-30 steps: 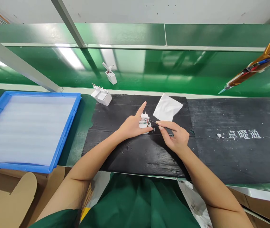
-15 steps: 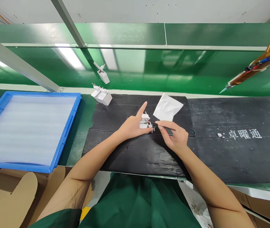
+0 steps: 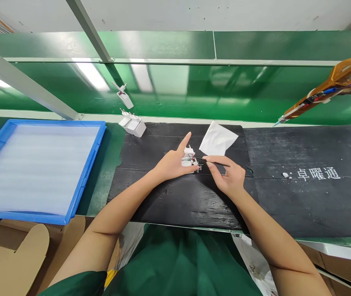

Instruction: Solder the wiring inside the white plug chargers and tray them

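My left hand (image 3: 172, 163) grips a small white charger part (image 3: 189, 158) with thin wires showing, index finger stretched up and away. It rests on the black mat (image 3: 178, 197). My right hand (image 3: 227, 176) pinches a thin dark tool (image 3: 203, 160), like tweezers, whose tip touches the part's wired end. A white square sheet (image 3: 217, 139) lies just behind both hands.
A blue tray (image 3: 79, 193) lined with white foam sits at the left. Two white chargers (image 3: 132, 123) stand by the mat's back left corner; another charger (image 3: 124, 97) rides the green belt. An orange dispensing tool (image 3: 326, 92) hangs at the right. Cardboard lies low left.
The charger on the green belt has drifted leftward. The hanging orange tool has swung slightly left. My hands have stayed nearly in place on the part.
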Demonstrator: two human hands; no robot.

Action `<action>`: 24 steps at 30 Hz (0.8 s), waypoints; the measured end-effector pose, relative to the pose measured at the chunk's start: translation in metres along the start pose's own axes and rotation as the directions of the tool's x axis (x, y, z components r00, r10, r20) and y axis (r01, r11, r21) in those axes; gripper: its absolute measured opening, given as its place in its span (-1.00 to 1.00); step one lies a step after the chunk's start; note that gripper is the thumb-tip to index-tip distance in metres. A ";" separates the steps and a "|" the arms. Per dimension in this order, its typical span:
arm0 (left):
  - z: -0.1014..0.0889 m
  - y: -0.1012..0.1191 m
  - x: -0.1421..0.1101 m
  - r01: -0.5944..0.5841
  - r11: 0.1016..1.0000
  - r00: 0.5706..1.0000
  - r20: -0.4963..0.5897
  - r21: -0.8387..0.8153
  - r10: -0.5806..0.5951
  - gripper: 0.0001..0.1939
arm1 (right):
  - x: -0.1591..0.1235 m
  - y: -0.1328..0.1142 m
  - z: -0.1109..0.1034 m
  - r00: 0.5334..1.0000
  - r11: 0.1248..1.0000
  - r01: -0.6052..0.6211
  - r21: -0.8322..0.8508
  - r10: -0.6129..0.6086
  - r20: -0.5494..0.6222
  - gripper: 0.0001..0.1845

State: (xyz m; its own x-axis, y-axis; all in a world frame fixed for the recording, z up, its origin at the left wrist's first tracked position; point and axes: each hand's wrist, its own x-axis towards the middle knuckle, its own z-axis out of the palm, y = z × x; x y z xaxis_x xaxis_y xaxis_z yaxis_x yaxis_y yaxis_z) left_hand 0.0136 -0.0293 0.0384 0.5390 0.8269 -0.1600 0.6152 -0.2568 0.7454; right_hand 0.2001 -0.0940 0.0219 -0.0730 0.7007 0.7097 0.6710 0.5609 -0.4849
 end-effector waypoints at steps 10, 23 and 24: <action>0.001 0.000 0.000 -0.001 1.000 1.000 -0.007 0.019 0.001 0.09 | -0.001 0.002 0.001 0.999 0.999 0.039 0.016 -0.039 0.003 -0.80; 0.001 0.000 0.000 -0.011 1.000 1.000 -0.008 0.018 0.011 0.09 | -0.001 0.002 0.001 0.999 0.999 0.044 0.017 -0.044 0.009 -0.79; 0.001 0.000 0.000 -0.015 1.000 1.000 -0.007 0.016 0.015 0.09 | -0.002 0.002 0.001 0.999 0.999 0.044 0.016 -0.044 0.007 -0.79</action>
State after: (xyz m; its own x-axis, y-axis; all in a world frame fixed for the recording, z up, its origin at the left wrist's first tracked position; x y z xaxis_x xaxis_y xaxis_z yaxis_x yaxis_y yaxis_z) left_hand 0.0140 -0.0296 0.0375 0.5443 0.8264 -0.1445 0.6162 -0.2769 0.7373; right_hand 0.2011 -0.0936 0.0191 -0.1076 0.6786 0.7265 0.6554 0.5979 -0.4614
